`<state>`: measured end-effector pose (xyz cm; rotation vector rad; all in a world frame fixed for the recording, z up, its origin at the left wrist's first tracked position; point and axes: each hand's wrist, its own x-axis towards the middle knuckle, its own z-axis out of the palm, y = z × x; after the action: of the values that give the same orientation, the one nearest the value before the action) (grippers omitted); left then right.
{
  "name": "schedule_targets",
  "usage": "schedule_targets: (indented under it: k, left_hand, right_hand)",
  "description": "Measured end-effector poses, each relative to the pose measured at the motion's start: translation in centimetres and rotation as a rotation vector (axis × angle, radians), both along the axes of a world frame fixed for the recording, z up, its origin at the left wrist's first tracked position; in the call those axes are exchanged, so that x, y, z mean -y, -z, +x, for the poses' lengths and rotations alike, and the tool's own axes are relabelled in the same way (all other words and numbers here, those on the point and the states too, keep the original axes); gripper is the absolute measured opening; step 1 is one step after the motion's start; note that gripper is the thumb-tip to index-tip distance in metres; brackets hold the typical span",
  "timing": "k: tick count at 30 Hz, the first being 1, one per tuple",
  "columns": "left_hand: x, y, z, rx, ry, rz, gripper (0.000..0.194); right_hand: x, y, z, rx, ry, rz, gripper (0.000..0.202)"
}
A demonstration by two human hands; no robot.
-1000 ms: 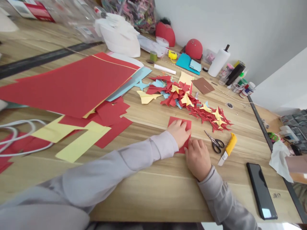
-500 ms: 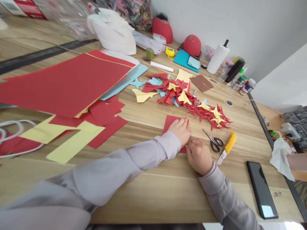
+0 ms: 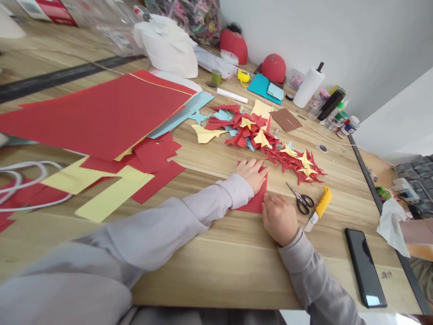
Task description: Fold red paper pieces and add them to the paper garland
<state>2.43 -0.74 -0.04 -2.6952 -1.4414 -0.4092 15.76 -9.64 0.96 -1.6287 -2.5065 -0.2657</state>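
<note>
A piece of red paper point(image 3: 252, 204) lies flat on the wooden table. My left hand point(image 3: 252, 175) rests on its upper part, palm down with the fingers spread. At the paper's right edge is my right hand point(image 3: 279, 217), its fingers curled in and a fingertip touching the edge; whether it pinches the paper is hidden. Black-handled scissors point(image 3: 301, 199) and a yellow-handled cutter point(image 3: 320, 208) lie to the right of that hand. Beyond both hands spreads a pile of folded red, yellow and blue paper shapes point(image 3: 267, 140).
Large red sheets point(image 3: 101, 117) and yellow strips point(image 3: 115, 196) cover the left side. A phone point(image 3: 365, 267) lies at the right front. Another person's hand and forearm point(image 3: 417, 232) are at the right edge beside a white tissue point(image 3: 392, 225). Bottles point(image 3: 348, 127) stand at the back.
My left hand has shifted slightly up and left with its fingers more spread, showing more of the red paper. My right hand stays by the paper's right edge. The view has shifted slightly.
</note>
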Motion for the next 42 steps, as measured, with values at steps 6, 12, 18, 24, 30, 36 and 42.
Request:
schedule_targets:
  k: [6, 12, 18, 24, 30, 36, 42]
  left_hand:
    - [2.4, 1.5, -1.3, -0.008, 0.040, 0.060, 0.039]
    - [2.8, 1.9, -1.3, 0.030, 0.058, 0.065, 0.038]
    - [2.8, 1.9, -1.3, 0.056, 0.072, 0.095, 0.038]
    - [2.9, 1.6, -1.3, 0.071, 0.074, 0.099, 0.038]
    - [2.8, 1.4, -1.4, 0.055, 0.080, 0.075, 0.038]
    - [1.8, 0.1, -1.0, 0.004, 0.067, -0.014, 0.035]
    - [-0.4, -0.4, 0.8, -0.033, 0.048, 0.009, 0.032]
  right_hand:
    - [0.2, 0.3, -0.5, 0.030, 0.052, 0.021, 0.024]
    - [-1.0, 0.4, -0.6, 0.080, 0.108, 0.017, 0.023]
    - [-4.3, -0.4, -1.1, 0.132, 0.178, -0.011, 0.023]
    - [-7.1, -0.5, -1.4, 0.151, 0.265, -0.054, 0.024]
    - [-8.1, 0.3, -0.7, 0.123, 0.280, -0.024, 0.031]
    - [-5.5, 0.5, -0.1, 0.120, 0.128, -0.040, 0.032]
    - [-0.5, 0.1, -0.1, 0.162, 0.045, -0.070, 0.033]
